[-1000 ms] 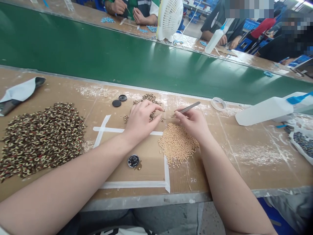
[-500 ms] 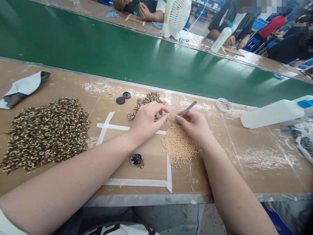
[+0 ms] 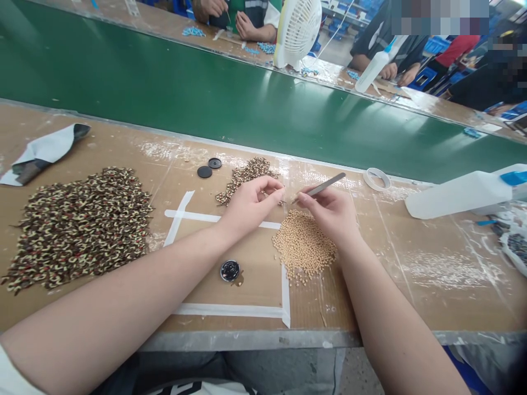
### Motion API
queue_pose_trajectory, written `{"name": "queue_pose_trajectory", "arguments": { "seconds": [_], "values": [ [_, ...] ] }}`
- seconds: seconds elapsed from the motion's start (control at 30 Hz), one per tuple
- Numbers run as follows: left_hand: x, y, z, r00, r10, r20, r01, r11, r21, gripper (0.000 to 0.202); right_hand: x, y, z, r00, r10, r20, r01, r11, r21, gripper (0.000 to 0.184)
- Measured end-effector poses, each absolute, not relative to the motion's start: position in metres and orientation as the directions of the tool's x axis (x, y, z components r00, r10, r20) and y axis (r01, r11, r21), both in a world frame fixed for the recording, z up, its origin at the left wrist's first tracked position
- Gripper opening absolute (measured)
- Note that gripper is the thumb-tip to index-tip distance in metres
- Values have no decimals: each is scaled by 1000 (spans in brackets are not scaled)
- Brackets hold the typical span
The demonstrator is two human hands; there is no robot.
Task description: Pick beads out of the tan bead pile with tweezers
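Note:
My right hand [image 3: 331,211] is closed on metal tweezers [image 3: 327,185], whose tip points left toward my other hand. It hovers at the upper edge of a pile of small tan beads [image 3: 302,244]. My left hand [image 3: 253,203] is closed in a pinch, thumb against fingers; a tiny dark end shows at the fingertips, too small to name. Behind that hand lies a small heap of brown-and-cream pieces [image 3: 251,171], partly hidden by it. A small round dish of black paste or liquid [image 3: 229,270] sits on the cardboard nearer to me.
A large pile of brown, cream and red pieces [image 3: 86,225] spreads at left. White tape [image 3: 234,310] marks a rectangle. Two black lids [image 3: 205,172], a tape roll [image 3: 376,179] and a white bottle [image 3: 457,195] lie around. Beyond the green belt [image 3: 206,104] are a fan [image 3: 297,33] and co-workers.
My right hand has turned the tweezers, so their back end has swung right and lower and their tip now shows. My left hand keeps its pinch in almost the same place.

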State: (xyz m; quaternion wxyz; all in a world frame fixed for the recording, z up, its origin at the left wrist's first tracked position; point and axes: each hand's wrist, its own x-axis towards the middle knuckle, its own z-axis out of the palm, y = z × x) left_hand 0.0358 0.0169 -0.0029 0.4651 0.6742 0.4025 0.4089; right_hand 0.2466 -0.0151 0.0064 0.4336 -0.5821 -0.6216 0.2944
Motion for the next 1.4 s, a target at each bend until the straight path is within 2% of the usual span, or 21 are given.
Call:
{"name": "queue_pose_trajectory", "arguments": {
  "seconds": [0.1,0.2,0.3,0.5,0.63,0.77,1.0,1.4],
  "values": [
    [36,17,-1,416,906,75,54,-107,993,23,241,-21,11,98,940,328,349,276,-895,9],
    [37,14,1,529,845,-74,-37,110,993,31,237,-27,14,62,906,419,339,376,-862,3],
    [37,12,2,598,790,-138,-100,244,965,31,235,-30,14,27,895,445,335,412,-847,5],
    [39,13,2,629,749,-208,-172,394,903,26,233,-30,14,-6,885,466,368,435,-822,8],
    [38,15,2,655,719,-233,-198,461,865,27,231,-31,13,67,884,464,357,413,-838,8],
    [36,17,0,680,696,-229,-217,490,844,29,231,-31,10,151,911,385,285,332,-899,6],
    [33,19,2,723,645,-249,-219,555,802,31,230,-29,3,148,949,280,145,259,-955,13],
    [28,20,-2,778,578,-246,-291,678,675,29,221,-33,7,168,926,337,66,330,-942,16]
  ]
}}
